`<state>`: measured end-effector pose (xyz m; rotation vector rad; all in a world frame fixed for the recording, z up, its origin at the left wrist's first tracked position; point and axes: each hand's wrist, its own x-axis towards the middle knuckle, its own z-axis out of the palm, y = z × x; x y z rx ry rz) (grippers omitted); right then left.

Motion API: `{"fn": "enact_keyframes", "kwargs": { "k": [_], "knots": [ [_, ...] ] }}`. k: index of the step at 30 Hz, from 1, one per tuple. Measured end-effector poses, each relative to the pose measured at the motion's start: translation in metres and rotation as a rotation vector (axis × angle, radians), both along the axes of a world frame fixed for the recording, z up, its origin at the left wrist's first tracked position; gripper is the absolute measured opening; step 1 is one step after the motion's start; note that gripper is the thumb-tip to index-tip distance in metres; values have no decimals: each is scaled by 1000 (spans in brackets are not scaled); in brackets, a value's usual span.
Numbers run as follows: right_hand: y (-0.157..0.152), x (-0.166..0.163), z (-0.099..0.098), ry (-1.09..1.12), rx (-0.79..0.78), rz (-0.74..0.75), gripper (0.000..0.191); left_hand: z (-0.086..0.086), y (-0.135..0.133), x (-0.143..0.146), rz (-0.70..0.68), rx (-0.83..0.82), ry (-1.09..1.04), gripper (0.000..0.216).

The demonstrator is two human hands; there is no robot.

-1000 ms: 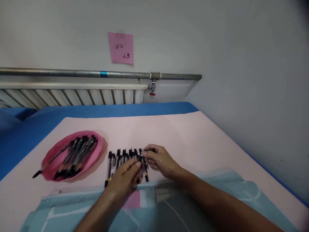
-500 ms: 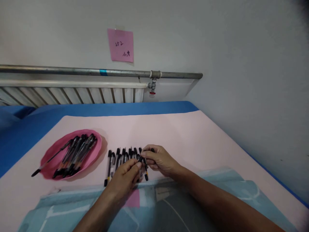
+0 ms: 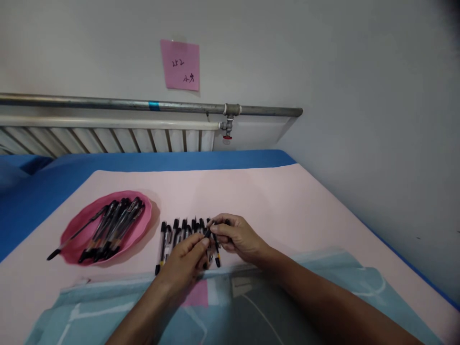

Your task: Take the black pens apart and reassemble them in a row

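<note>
My left hand is closed on a pen, whose black end shows between thumb and fingertips. Close against it, my right hand pinches near the same black end; its fingers cover what exactly they grip. A small black tip pokes up behind the right fingers. Just beyond and left of my hands, several black-capped pens and clear barrels lie side by side, the leftmost a pen with a yellowish band. Another pen lies under the right fingers. My hands hide part of this row.
To the left, a pink oval tray holds several black pens, one sticking out over its rim. A blue patterned cloth covers the near edge of the pale pink surface. Behind are a radiator and a metal pipe.
My left hand has shifted slightly leftward from the right one, and more of the black pen end shows between them. The right hand keeps its pinch. The view has tilted very slightly.
</note>
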<state>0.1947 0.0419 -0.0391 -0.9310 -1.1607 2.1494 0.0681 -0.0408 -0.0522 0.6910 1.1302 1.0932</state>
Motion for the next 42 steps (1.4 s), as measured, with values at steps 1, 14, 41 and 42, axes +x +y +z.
{"fn": "enact_keyframes", "kwargs": {
  "k": [1, 14, 41, 42],
  "knots": [
    [0, 0, 0, 2, -2, 18, 23, 0, 0, 0, 5, 1, -16, 28],
    [1, 0, -3, -12, 5, 40, 23, 1, 0, 0, 6, -27, -56, 26],
    [27, 13, -7, 143, 11, -211, 13, 22, 1, -4, -41, -180, -12, 31],
    [28, 13, -7, 141, 7, -220, 13, 23, 1, -4, -31, -182, -7, 31]
  ]
}}
